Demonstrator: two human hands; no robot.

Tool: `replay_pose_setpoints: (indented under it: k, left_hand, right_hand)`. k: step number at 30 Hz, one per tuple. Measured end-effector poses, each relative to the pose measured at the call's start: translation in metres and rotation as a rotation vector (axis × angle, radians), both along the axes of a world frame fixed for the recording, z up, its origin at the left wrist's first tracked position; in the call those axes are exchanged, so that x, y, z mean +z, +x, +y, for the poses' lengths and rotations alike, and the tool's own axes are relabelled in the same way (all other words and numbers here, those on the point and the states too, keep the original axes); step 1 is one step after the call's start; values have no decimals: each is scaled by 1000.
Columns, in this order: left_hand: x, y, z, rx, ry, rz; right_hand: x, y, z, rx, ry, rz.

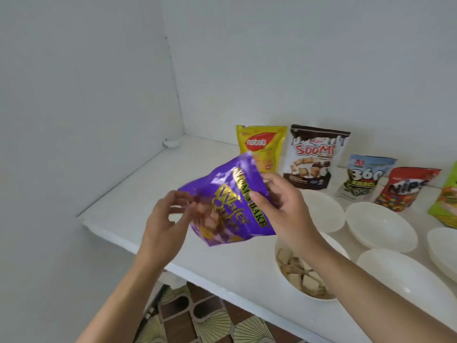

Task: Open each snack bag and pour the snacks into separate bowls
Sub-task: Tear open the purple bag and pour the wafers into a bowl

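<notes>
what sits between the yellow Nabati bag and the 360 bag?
The Soomi bag, upright, between the Nabati bag and the 360 bag; head view.

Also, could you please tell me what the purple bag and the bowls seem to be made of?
The purple bag: likely glossy metallised plastic film; it crinkles and glints. The bowls: smooth white, soft sheen; plastic or ceramic, cannot tell.
</notes>
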State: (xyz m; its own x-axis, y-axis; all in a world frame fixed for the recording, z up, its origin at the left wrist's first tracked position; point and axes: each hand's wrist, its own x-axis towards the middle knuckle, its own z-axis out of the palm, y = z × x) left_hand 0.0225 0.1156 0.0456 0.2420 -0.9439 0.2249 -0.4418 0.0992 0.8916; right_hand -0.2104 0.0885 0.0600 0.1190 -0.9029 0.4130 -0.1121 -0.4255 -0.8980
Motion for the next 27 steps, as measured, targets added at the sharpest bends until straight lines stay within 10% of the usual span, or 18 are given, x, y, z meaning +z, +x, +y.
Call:
replay_pose_setpoints:
  k: [11,18,27]
  left_hand:
    - [33,66,87,49,-111,-736]
    - [-1,80,161,321,-1,-848]
    - [-96,77,247,549,224,-813]
  right_hand:
    - [6,108,24,400,-288,536]
    - [-26,142,50,596,-600,573]
    - [-109,176,94,790,-529,626]
